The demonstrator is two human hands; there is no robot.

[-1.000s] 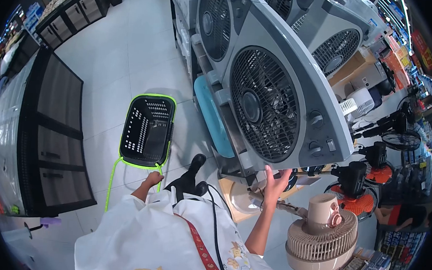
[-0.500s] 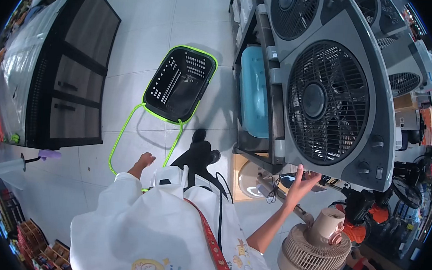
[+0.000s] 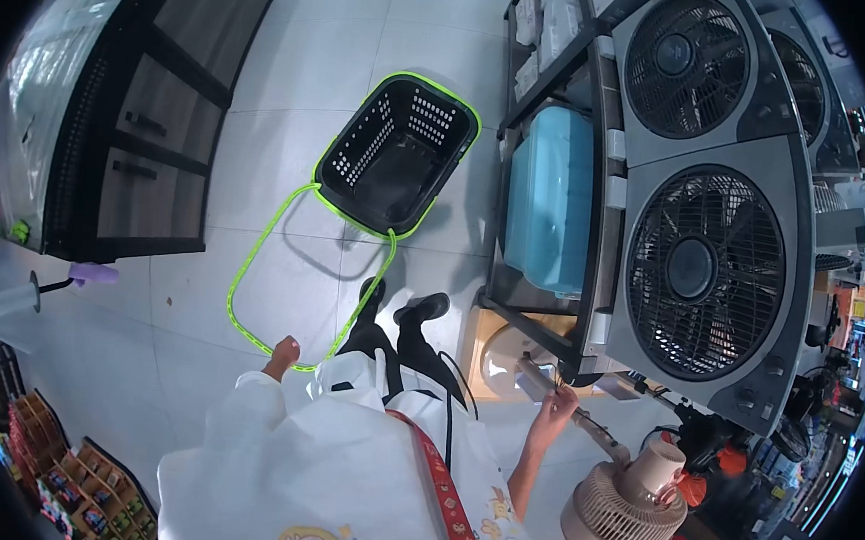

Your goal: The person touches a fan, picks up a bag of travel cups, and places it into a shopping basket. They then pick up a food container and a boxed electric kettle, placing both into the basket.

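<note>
My left hand [image 3: 285, 351] is closed at the near end of the bright green handle [image 3: 239, 274] of a black shopping basket [image 3: 394, 182]. The basket stands on the floor ahead of my feet. My right hand [image 3: 554, 407] has its fingers drawn together below the lower corner of a rack, next to the tan pole [image 3: 597, 434] of a fan. A thin dark cord shows near those fingertips; what they hold, if anything, is not clear. Above and to the right is a grey box fan [image 3: 705, 273], apart from the hand.
Another box fan [image 3: 687, 67] stands beyond it. Light-blue plastic tubs [image 3: 552, 198] sit on the rack. A tan fan head [image 3: 624, 509] is at lower right. On the left stands a dark drawer cabinet [image 3: 160, 151], partly wrapped in plastic. Wooden display bins [image 3: 86, 492] are at lower left.
My right hand has left the box fan's lower edge and come down and left, its fingers drawing in. My left hand has moved slightly nearer my body, beside the handle's end. The view has shifted.
</note>
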